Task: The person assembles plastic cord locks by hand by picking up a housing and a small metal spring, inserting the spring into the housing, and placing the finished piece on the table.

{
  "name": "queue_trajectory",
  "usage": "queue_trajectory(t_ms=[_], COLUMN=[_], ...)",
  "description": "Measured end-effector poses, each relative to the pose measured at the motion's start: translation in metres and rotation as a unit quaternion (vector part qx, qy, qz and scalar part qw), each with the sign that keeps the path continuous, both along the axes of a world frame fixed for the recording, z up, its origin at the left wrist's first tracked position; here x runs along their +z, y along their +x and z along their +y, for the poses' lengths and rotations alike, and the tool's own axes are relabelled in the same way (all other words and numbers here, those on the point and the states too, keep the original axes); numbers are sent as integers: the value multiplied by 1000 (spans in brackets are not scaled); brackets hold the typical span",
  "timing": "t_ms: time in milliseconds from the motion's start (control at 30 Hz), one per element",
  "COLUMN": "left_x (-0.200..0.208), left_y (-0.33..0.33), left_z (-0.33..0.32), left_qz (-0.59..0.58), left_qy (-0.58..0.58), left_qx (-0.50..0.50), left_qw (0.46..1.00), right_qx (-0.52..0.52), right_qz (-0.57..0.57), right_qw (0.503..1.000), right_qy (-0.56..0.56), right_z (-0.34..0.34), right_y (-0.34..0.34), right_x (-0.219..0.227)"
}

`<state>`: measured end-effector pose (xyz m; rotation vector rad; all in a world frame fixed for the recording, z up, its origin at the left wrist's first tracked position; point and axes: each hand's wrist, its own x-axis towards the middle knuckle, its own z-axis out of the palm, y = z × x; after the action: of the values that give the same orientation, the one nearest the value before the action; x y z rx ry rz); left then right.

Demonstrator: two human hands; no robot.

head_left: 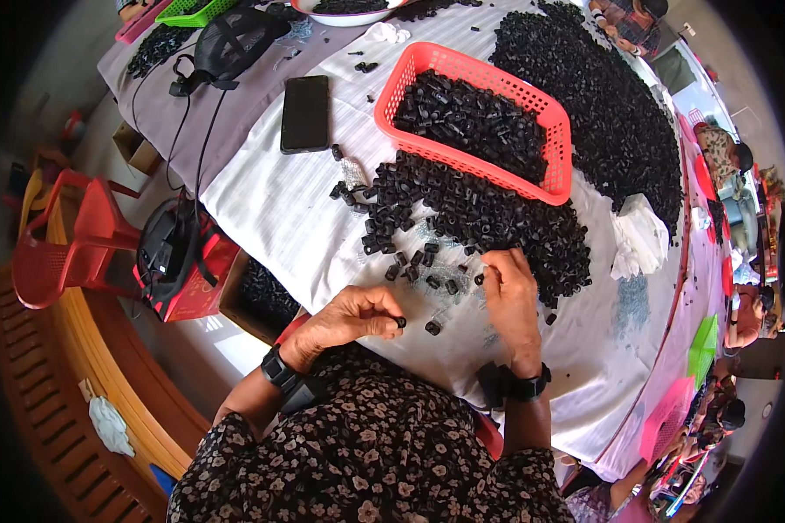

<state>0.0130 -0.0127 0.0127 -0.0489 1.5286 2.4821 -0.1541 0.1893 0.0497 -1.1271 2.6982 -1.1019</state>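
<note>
We are observing two hands at a table draped in white cloth (279,218). The left hand (353,315) is curling closed, pinching one small black plastic part (400,322) at its fingertips. The right hand (508,296) is resting palm down, its fingertips closing on another black part (479,279) at the near edge of the loose pile (480,218). One further part (433,328) is lying between the hands, just beside the left fingertips. The parts are looking short, cylindrical and matte black; those in the pile are too many to count. Beyond the pile, we are noting one red basket (556,148) holding more of them, and one black phone (305,113) well left of it. Each wrist is wearing one black band.
</note>
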Motion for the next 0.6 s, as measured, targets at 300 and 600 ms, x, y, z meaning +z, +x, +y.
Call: queue_trajectory(t_ms=[300,600], left_x=[1,12], left_y=[-3,-5], left_z=[3,7], left_qz=[5,3], left_qy=[14,-1], left_qx=[13,51], left_qw=[1000,999], right_qx=[102,42], right_qz=[102,120], right_qw=[987,985], right_qy=[67,119], right_z=[-15,-24], right_y=[6,11], right_x=[-13,-11])
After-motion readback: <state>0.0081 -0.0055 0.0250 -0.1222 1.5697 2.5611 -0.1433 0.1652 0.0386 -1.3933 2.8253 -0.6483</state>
